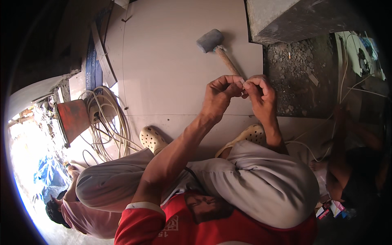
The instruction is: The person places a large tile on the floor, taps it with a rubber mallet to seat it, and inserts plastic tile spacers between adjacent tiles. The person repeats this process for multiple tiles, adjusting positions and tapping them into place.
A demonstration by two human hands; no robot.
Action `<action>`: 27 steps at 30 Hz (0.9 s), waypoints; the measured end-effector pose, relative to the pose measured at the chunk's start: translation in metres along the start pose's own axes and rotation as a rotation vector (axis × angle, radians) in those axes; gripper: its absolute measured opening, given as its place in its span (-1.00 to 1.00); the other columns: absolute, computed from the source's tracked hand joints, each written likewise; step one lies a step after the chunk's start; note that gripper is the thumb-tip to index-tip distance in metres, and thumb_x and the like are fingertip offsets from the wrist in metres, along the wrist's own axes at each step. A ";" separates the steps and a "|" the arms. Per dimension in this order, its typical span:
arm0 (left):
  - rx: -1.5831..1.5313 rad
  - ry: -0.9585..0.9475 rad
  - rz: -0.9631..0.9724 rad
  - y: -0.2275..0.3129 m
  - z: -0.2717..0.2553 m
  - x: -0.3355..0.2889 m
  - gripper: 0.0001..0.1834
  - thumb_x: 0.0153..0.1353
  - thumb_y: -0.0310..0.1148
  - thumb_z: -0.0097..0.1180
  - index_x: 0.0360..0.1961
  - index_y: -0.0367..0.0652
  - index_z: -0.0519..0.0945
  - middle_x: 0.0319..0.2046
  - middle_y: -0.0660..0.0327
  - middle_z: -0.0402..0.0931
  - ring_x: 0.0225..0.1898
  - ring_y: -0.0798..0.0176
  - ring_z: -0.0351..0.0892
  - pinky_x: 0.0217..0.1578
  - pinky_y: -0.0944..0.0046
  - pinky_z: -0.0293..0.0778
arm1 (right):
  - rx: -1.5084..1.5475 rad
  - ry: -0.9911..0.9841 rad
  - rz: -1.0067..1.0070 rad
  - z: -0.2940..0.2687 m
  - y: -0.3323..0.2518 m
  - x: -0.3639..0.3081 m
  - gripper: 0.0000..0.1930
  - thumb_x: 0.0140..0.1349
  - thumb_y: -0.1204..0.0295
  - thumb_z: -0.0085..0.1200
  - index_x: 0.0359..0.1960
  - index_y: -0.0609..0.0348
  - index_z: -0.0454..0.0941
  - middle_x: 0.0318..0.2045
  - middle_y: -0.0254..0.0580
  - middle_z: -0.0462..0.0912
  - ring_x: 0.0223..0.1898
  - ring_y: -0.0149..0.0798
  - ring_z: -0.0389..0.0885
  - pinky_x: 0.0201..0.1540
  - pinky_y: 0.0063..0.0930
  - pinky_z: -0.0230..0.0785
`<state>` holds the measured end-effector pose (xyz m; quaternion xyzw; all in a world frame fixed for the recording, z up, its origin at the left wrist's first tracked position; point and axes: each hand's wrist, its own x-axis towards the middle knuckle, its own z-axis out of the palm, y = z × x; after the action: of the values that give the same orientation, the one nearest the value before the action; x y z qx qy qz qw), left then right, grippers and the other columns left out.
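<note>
My left hand [219, 96] and my right hand [262, 94] meet fingertip to fingertip over the large tiles, both pinched closed. Between them sits a small pale bit [242, 81], mostly hidden by the fingers and too small to name. Just beyond the hands a rubber mallet [210, 41] lies on the tile [163, 61], its dark grey head pointing away. The near end of its wooden handle disappears behind my fingers.
Rubble [294, 65] fills an untiled patch at right, below a concrete block [281, 20]. Coiled cable [107, 130] and a reddish container [72, 119] stand left. One person [87, 218] is at lower left; another [359, 163] is in shadow at right.
</note>
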<state>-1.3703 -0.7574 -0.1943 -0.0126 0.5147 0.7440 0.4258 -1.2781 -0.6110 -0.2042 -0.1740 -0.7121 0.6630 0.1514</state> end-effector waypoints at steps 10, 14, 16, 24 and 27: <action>-0.025 0.008 0.011 0.002 -0.013 -0.002 -0.81 0.49 -0.51 0.24 0.05 -0.36 0.69 -0.23 0.22 0.72 -0.20 0.32 0.70 -0.04 0.26 0.65 | -0.036 -0.067 -0.024 0.006 -0.003 0.007 -0.87 0.49 0.48 0.25 -0.18 0.32 0.62 -0.17 -0.17 0.62 -0.31 -0.33 0.74 -0.27 -0.41 0.66; 0.018 -0.012 0.023 0.003 -0.012 0.000 -0.80 0.51 -0.47 0.23 0.05 -0.37 0.68 -0.21 0.17 0.74 -0.19 0.32 0.71 -0.04 0.25 0.65 | -0.078 -0.048 0.021 0.007 -0.005 0.007 -0.88 0.48 0.49 0.26 -0.17 0.30 0.61 -0.16 -0.19 0.62 -0.32 -0.34 0.74 -0.26 -0.42 0.66; 0.019 -0.011 0.034 0.002 -0.010 0.001 -0.81 0.52 -0.47 0.22 0.03 -0.37 0.68 -0.22 0.17 0.74 -0.20 0.31 0.71 -0.03 0.25 0.65 | -0.080 -0.024 0.050 0.009 -0.005 0.005 -0.88 0.47 0.49 0.26 -0.18 0.29 0.60 -0.17 -0.20 0.63 -0.32 -0.35 0.74 -0.27 -0.42 0.66; 0.020 -0.049 0.082 0.006 -0.011 0.001 -0.81 0.51 -0.40 0.27 -0.06 -0.36 0.67 -0.26 0.18 0.73 -0.21 0.30 0.72 -0.04 0.24 0.64 | -0.125 0.004 0.028 0.010 0.001 0.004 -0.87 0.48 0.48 0.26 -0.16 0.25 0.57 -0.26 -0.22 0.68 -0.34 -0.34 0.77 -0.31 -0.43 0.62; 0.046 -0.076 0.120 0.015 -0.012 0.007 -0.79 0.52 -0.35 0.29 -0.09 -0.34 0.67 -0.29 0.19 0.73 -0.23 0.30 0.72 -0.08 0.25 0.64 | -0.067 0.048 0.052 0.013 -0.003 0.006 -0.86 0.48 0.45 0.28 -0.14 0.24 0.59 -0.31 -0.21 0.72 -0.33 -0.35 0.78 -0.31 -0.43 0.61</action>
<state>-1.3897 -0.7637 -0.1919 0.0564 0.5151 0.7561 0.3998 -1.2895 -0.6197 -0.2020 -0.2134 -0.7254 0.6381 0.1453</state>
